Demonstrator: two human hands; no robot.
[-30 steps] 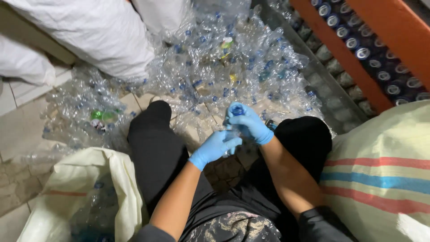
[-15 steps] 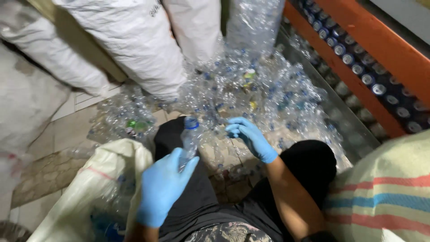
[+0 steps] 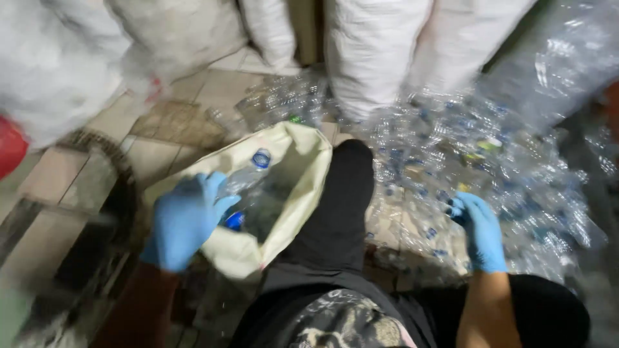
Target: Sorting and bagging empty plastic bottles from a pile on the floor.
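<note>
I sit on the floor with my black-trousered legs stretched out. My left hand [image 3: 186, 222], in a blue glove, holds a clear plastic bottle [image 3: 248, 177] with a blue cap over the mouth of an open cream sack [image 3: 300, 187] beside my left leg. More clear bottles lie inside the sack. My right hand [image 3: 480, 231], also gloved in blue, reaches down to the heap of clear crushed bottles [image 3: 451, 148] by my right leg. Its fingers are curled at the heap, and what they grip is too blurred to tell.
Big white filled sacks [image 3: 380, 45] stand behind the bottle heap and at the upper left. The tiled floor [image 3: 148, 154] shows to the left of the cream sack, with a red object [image 3: 9, 145] at the left edge.
My left hand has carried the bottle left, from above my leg to over the cream sack. My right hand has dropped to the bottle heap. The view has swung left.
</note>
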